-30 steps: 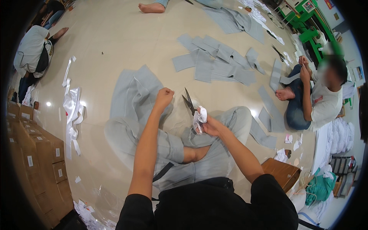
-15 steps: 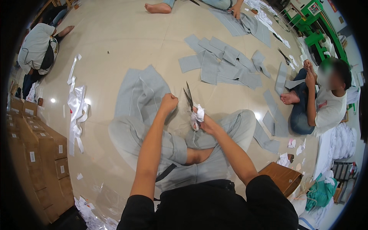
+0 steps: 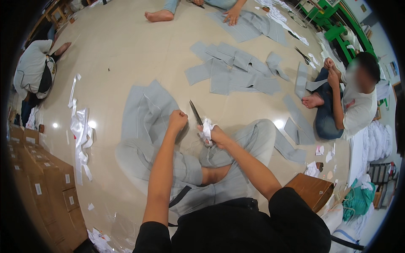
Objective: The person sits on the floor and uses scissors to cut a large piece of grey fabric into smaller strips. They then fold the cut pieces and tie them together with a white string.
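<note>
My right hand (image 3: 217, 135) grips a pair of scissors (image 3: 195, 113) whose handles are wrapped in white cloth (image 3: 206, 128). Its dark blades lie close together and point away from me, tilted left. My left hand (image 3: 178, 121) is closed in a fist at the right edge of a grey cloth piece (image 3: 145, 111); whatever its fingers pinch is hidden. That cloth lies folded and rumpled on the floor, its near end against my left knee. A short gap separates the blades from my left hand.
Grey cut pieces (image 3: 236, 69) lie in a loose pile ahead. A person (image 3: 358, 97) sits at right; another person's hand (image 3: 232, 16) rests on grey cloth at the top. White strips (image 3: 80, 135) and stacked cartons (image 3: 40, 189) are at left. A brown box (image 3: 310, 192) stands near my right elbow.
The scissor blades, apart before, have come together and tilt further left. My left hand has shifted slightly, staying closed. The far person's hand now lies flat on the cloth.
</note>
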